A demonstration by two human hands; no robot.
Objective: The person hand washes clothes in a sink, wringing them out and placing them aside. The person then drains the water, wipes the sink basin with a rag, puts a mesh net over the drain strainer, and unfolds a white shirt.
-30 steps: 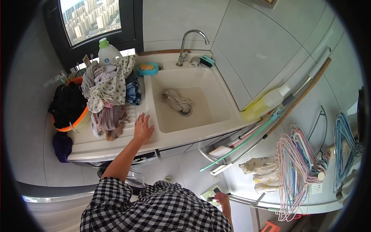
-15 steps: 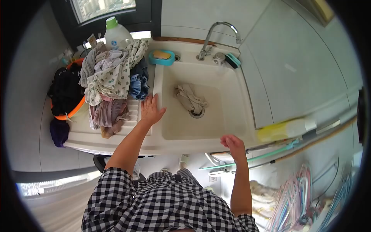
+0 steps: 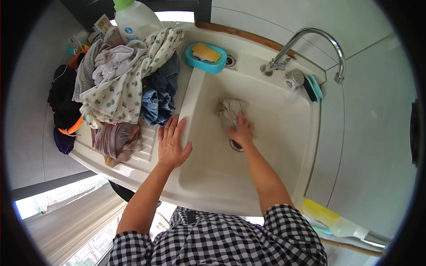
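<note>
My left hand (image 3: 173, 144) lies flat on the ledge between the ribbed drainboard and the basin, fingers extended, holding nothing. Inside the cream sink (image 3: 213, 177), a wet beige cloth (image 3: 231, 108) lies crumpled beside the drain (image 3: 237, 145). Over the cloth's lower right part is my right hand (image 3: 242, 132), slightly blurred, its thumb and fingers apart and touching the fabric. Its palm hides some of the cloth and drain edge. Left of the basin rises a heap of clothes, with a leaf-print garment (image 3: 116, 99), blue denim (image 3: 157, 99) and a mauve garment (image 3: 116, 139).
A chrome faucet (image 3: 310, 33) arches at the back right, near a scrub brush (image 3: 313, 88). A blue soap dish (image 3: 205, 64) holds yellow soap. Behind the clothes stands a white detergent bottle (image 3: 138, 21); dark clothes (image 3: 66, 99) fill an orange-rimmed container at far left.
My right hand has moved from the sink's front edge into the basin, onto the cloth. My left hand stays on the ledge. The view has shifted closer to the sink.
</note>
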